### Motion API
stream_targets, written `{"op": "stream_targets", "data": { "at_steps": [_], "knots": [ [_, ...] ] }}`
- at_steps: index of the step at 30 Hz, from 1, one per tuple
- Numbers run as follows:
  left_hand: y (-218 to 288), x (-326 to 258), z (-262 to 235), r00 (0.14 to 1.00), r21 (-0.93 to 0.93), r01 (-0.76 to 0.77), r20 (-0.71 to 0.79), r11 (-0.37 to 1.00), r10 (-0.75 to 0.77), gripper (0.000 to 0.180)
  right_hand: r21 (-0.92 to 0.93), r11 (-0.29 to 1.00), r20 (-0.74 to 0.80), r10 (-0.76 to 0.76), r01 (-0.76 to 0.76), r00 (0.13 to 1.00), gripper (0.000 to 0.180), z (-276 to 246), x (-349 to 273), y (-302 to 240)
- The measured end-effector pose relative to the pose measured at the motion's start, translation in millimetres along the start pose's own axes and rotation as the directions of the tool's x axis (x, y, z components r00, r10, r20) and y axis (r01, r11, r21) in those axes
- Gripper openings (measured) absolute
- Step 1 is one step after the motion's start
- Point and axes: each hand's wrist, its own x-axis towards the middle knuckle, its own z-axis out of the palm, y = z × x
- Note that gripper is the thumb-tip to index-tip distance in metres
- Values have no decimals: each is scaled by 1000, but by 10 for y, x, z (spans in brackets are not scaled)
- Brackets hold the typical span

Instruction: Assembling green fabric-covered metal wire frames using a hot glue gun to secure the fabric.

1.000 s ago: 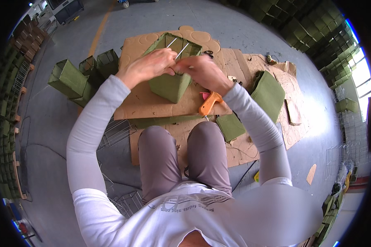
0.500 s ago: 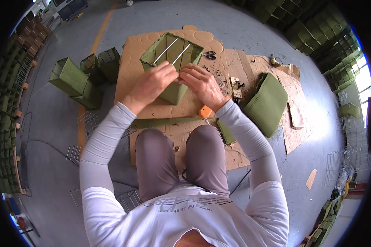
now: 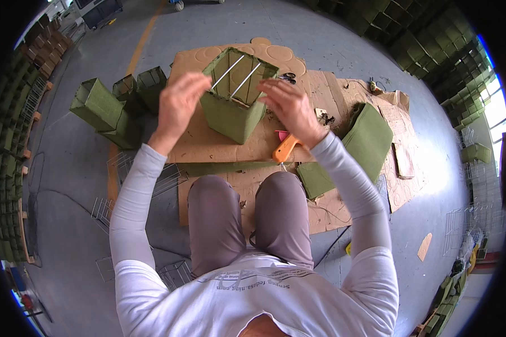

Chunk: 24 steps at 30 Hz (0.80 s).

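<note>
An open-topped green fabric box stands on cardboard in front of my knees. Two white rods lie across its opening. My left hand is at the box's left corner, its fingers bunched and blurred; whether they grip the rim is unclear. At the opposite side, my right hand has its fingertips and thumb on the right rim. Just below that hand lies an orange-handled tool with a pink part, partly hidden by my wrist. Black-handled scissors lie behind the right hand.
Folded green fabric pieces are stacked at the right on the cardboard sheet. Several similar green boxes stand on the floor to the left. Wire frames lie beside my left knee. Shelves of green boxes line both sides.
My hands have separated from the box's near corner, the left going left, the right going right to the rim. The orange tool shows more fully, and a wheeled cart shows more at the top.
</note>
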Motion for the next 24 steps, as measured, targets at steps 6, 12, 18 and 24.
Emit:
{"op": "stream_targets", "data": {
  "at_steps": [6, 12, 18, 24],
  "knots": [
    [48, -112, 274, 929, 186, -352, 188, 918, 318, 26, -254, 967, -175, -43, -3, 984, 18, 484, -123, -247],
    [-79, 66, 361, 905, 57, -360, 263, 931, 334, 22, -165, 980, -55, 100, -108, 994, 15, 404, -93, -163],
    [83, 147, 483, 848, -138, -280, 428, 950, 312, 7, -49, 997, 62, 54, -51, 997, 10, 97, -201, -47],
    [0, 318, 462, 758, -170, -163, 609, 972, 233, 11, -131, 978, 378, 202, -164, 904, 13, -30, 29, 9]
  ]
}}
